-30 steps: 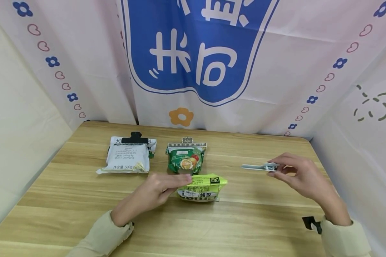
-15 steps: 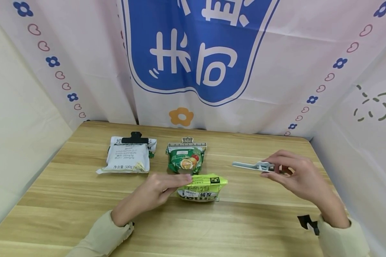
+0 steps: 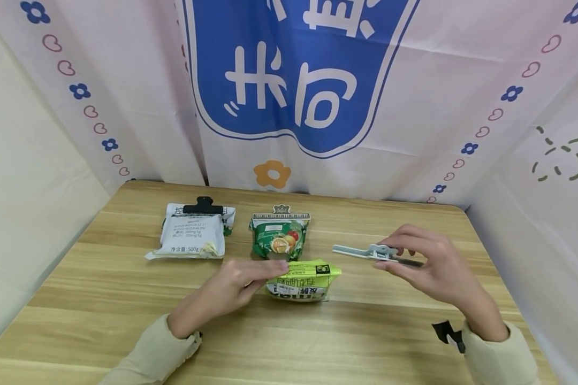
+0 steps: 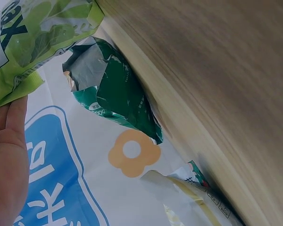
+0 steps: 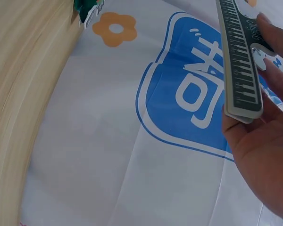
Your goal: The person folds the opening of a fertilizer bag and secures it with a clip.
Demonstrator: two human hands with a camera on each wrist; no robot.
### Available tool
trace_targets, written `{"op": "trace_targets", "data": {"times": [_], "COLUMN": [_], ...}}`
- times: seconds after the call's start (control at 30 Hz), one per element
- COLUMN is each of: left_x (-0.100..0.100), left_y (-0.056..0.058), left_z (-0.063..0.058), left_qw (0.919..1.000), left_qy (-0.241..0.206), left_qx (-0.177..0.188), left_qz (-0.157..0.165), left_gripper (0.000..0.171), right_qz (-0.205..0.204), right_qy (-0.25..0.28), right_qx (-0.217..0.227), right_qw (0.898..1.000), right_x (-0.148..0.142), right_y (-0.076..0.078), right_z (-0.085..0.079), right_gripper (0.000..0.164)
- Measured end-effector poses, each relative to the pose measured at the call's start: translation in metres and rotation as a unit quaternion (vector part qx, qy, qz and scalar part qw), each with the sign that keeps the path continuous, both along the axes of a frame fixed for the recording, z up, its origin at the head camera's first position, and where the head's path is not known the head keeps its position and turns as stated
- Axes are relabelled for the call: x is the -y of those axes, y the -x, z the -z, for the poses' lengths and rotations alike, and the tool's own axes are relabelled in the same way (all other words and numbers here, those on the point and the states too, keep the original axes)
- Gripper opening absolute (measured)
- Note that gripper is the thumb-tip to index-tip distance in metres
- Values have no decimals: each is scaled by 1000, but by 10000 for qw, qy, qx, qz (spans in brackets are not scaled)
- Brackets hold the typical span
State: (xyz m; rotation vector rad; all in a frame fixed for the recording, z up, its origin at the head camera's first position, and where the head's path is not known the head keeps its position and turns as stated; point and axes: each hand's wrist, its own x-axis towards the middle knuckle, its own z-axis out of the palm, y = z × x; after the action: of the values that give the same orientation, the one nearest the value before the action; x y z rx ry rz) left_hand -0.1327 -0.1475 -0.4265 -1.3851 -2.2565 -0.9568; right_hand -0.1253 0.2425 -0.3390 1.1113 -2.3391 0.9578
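Note:
In the head view a yellow-green fertilizer bag (image 3: pixel 301 283) stands on the wooden table, its top folded over. My left hand (image 3: pixel 233 283) pinches the left part of that fold; in the left wrist view its fingers (image 4: pixel 8 120) reach up behind the bag's flap, and the thumb is hidden. To the right, above the table and apart from the bag, my right hand (image 3: pixel 426 259) holds a long bag clip (image 3: pixel 366 253) by its handles between thumb and fingers. The clip's bar (image 5: pixel 240 61) carries a piano-key pattern in the right wrist view and points left toward the bag.
Behind the yellow-green bag lies a green bag (image 3: pixel 279 238) with a fruit picture, topped by a piano-key clip (image 3: pixel 281 216). Farther left is a white bag (image 3: pixel 192 235) with a black clip (image 3: pixel 204 206). A printed curtain (image 3: pixel 404 133) hangs along the table's back edge.
My right hand has moved left with the bag clip, bringing it nearer the yellow-green bag. The left hand and the bags have stayed in place.

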Motion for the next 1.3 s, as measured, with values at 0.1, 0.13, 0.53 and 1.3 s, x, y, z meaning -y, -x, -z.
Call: {"op": "trace_targets", "data": {"times": [0.1,0.13,0.53,1.3], "left_x": [0,0,-1,0], "left_y": [0,0,1,-1], "left_z": [0,0,1,-1], "left_qw": [10000,10000,10000,10000], "left_qy": [7,6,-12,-1], "left_qx": [-26,-29,-18,94], "left_qz": [0,4,-4,16], "left_gripper": [48,48,47,49], "right_qz": [-33,-50,-592,-1294], "right_qy": [-33,-40,15,-388], "right_qx": [58,69,-370,-441], "right_qw": [10000,10000,9976,9899], "right_x": [4,6,23,60], "right_y": [-1,-1,2,-1], "right_z": [0,-1,-3,8], "right_gripper": [38,38,23,14]}}
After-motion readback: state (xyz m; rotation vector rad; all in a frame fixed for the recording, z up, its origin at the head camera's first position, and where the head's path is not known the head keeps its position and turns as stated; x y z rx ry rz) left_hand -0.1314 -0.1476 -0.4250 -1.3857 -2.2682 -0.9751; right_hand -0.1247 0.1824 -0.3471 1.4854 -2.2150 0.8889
